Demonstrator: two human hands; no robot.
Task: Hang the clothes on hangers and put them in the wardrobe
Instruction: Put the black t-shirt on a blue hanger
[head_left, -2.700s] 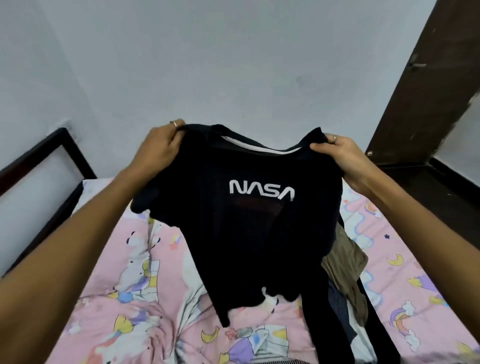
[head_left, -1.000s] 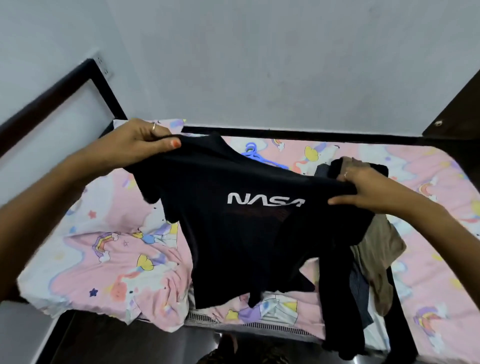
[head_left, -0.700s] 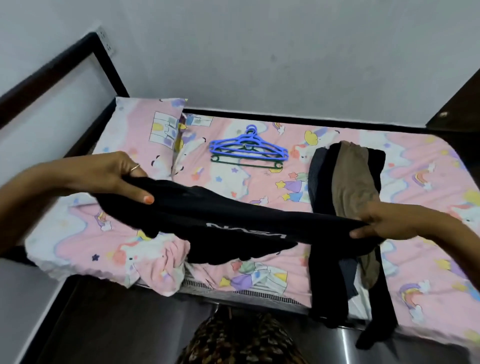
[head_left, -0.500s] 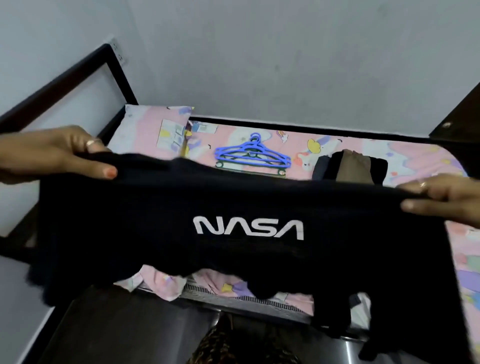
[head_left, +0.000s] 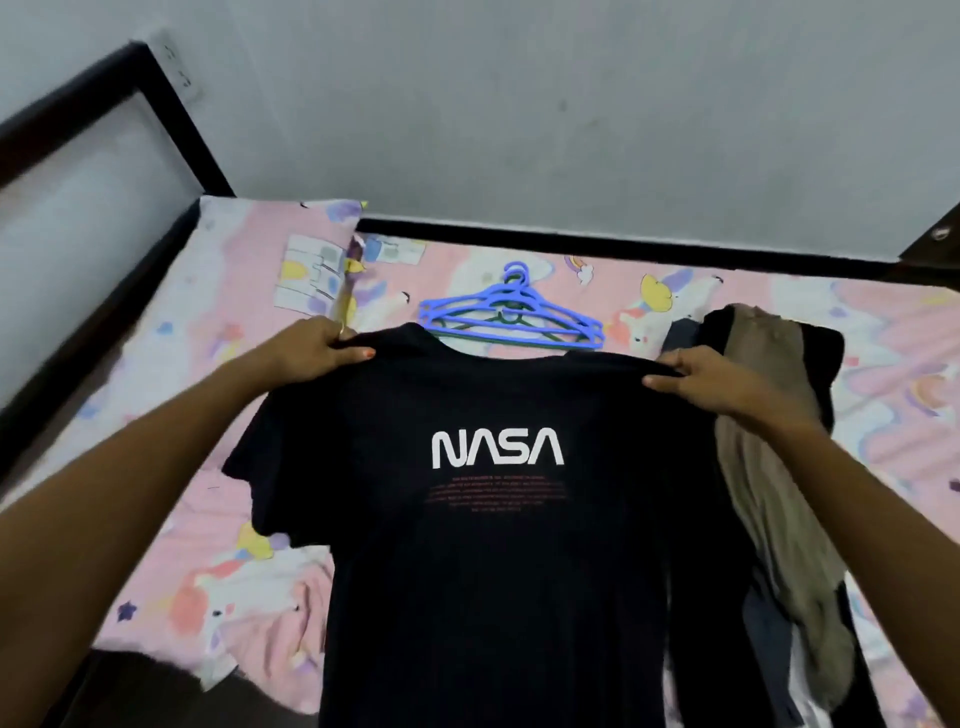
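I have just shaken the black NASA T-shirt (head_left: 498, 519) flat; my left hand (head_left: 317, 351) and right hand (head_left: 701, 379) pinch its shoulders. It now hangs over the bed (head_left: 208, 395), ready for the blue hangers (head_left: 511, 322) just beyond its collar.

I read "NASA" in white on the chest of the black T-shirt (head_left: 498, 519); the small red lines beneath it are too fine to read.

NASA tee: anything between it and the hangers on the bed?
Nothing visible. Both hands, left hand and right hand, hold the NASA tee by its shoulders; the blue hangers lie just beyond its collar on bare bedsheet.
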